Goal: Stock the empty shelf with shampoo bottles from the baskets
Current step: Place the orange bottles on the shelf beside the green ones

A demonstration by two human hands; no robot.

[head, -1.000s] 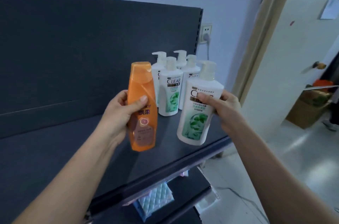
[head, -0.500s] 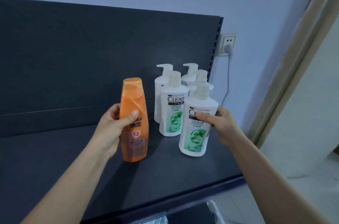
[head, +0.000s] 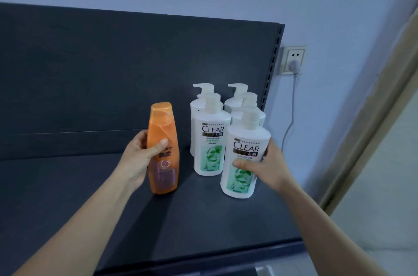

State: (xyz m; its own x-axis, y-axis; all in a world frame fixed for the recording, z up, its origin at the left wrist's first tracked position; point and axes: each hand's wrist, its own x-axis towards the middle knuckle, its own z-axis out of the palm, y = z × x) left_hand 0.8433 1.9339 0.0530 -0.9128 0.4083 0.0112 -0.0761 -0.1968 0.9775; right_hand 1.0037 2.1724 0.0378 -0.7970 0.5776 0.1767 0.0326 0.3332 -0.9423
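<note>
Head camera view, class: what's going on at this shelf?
A person is stocking a dark grey metal shelf. The left hand grips an orange plastic shampoo bottle; the right hand holds a white pump bottle with a green label. Both stand upright by four matching bottles at the shelf's right end.

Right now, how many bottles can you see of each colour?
White pump bottles: 5, one of them held by the right hand
Orange bottle: 1, held by the left hand
Total: 6 bottles
</note>
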